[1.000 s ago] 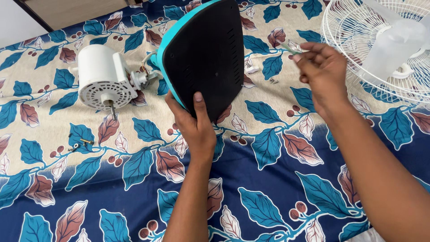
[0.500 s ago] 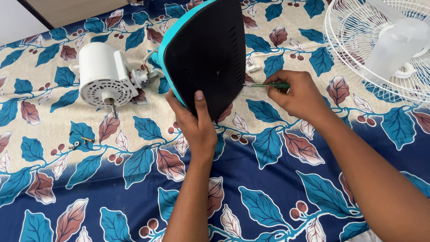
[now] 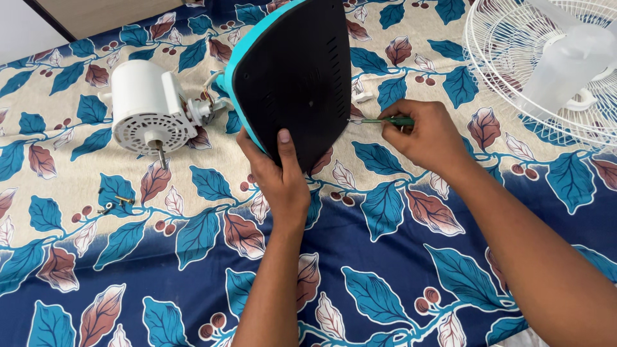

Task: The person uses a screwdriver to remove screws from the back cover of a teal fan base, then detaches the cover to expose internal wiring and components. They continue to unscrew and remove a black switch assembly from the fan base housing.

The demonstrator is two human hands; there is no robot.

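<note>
On the left of the leaf-patterned blue and cream cloth [image 3: 193, 257] lie a few small brass-coloured screws [image 3: 114, 204], and above them a white cylindrical fan motor [image 3: 149, 115] rests on its side, its thin shaft pointing toward the viewer. Just right of it, wires run to the black, teal-edged plastic fan base [image 3: 295, 77], which stands tilted up on edge with its underside facing the camera and hides the cloth behind it. The left hand [image 3: 279, 183] grips the base's lower point, thumb flat on the black surface. The right hand [image 3: 427, 135] is closed round a slim green-handled screwdriver [image 3: 385, 120], whose tip meets the base's right edge. At far right lies a white wire fan guard [image 3: 514, 58] with a translucent blade. A second ago the right hand was higher, near the guard; it has since come down to the base.
</note>
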